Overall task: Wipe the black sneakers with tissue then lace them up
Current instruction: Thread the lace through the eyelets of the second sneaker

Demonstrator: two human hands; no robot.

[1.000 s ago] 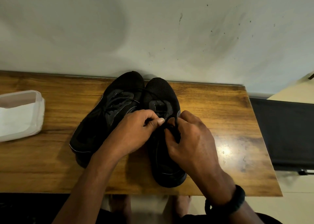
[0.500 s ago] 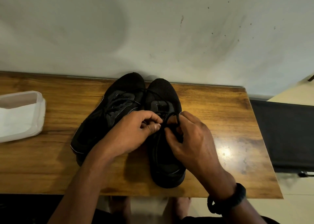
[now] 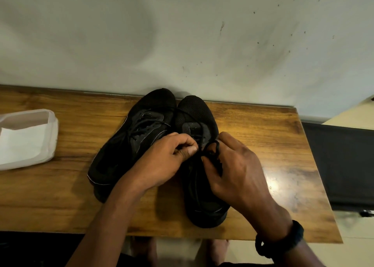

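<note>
Between both sets of fingertips: black lace (image 3: pixel 215 145), looped over the tongue of the right sneaker (image 3: pixel 194 112). Left hand (image 3: pixel 162 161): fingers curled, thumb and forefinger pinching the lace. Right hand (image 3: pixel 240 171): fingers curled, pinching the loop. Left sneaker (image 3: pixel 121 151) just left of the left fingers, touching its mate. Tissue pack (image 3: pixel 26 139) well left, on wooden table (image 3: pixel 273 145).

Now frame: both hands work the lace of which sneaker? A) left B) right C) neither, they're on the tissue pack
B: the left hand and right hand both pinch the lace over the right sneaker; the tissue pack lies apart, far left.
</note>
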